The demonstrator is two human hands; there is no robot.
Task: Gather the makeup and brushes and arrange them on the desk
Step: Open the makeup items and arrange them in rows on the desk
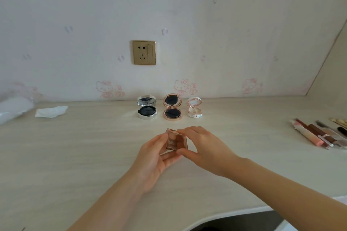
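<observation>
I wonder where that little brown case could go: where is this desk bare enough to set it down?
Bare pale wooden desk lies between the crumpled white tissue and the silver round compact, and between the small white round compact and the tubes and brushes at the right. Crowded: the three open compacts by the wall, and the packed tubes.

I'm holding a sm. brown square palette (175,141) over the desk (84,146), left hand (155,157) cupping it underneath, right hand (203,148) pinching its edges. Silver compact (147,108), rose-gold compact (172,108) & white compact (194,109) are standing open in a row by the wall; tubes & brushes (319,134) lying far right.
</observation>
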